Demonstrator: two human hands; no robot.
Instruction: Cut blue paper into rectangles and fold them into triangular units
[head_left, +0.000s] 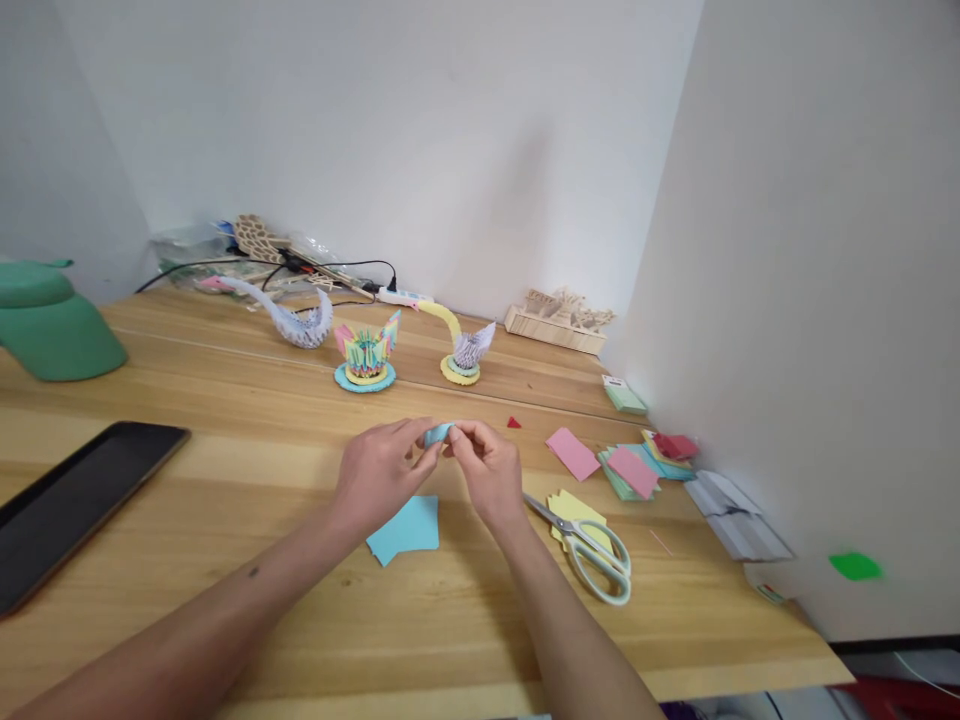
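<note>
A small folded piece of blue paper [437,434] is pinched between my two hands above the middle of the table. My left hand [381,462] grips its left end between thumb and fingers. The fingertips of my right hand [487,465] are closed on its right end. Beneath and between my forearms lie blue paper sheets [409,528]. Right of my right wrist, scissors [592,555] with pale handles rest partly on yellow paper sheets [576,510]. Pink sheets [572,453] lie flat farther right, and a tiny red paper piece [514,422] sits beyond my right hand.
Folded-paper swans [300,325] and a multicoloured paper model [366,360] stand behind my hands. A black tablet [75,500] and a green container [60,325] are at the left. A wooden model [559,325] stands by the wall; more paper stacks [630,473] lie at right.
</note>
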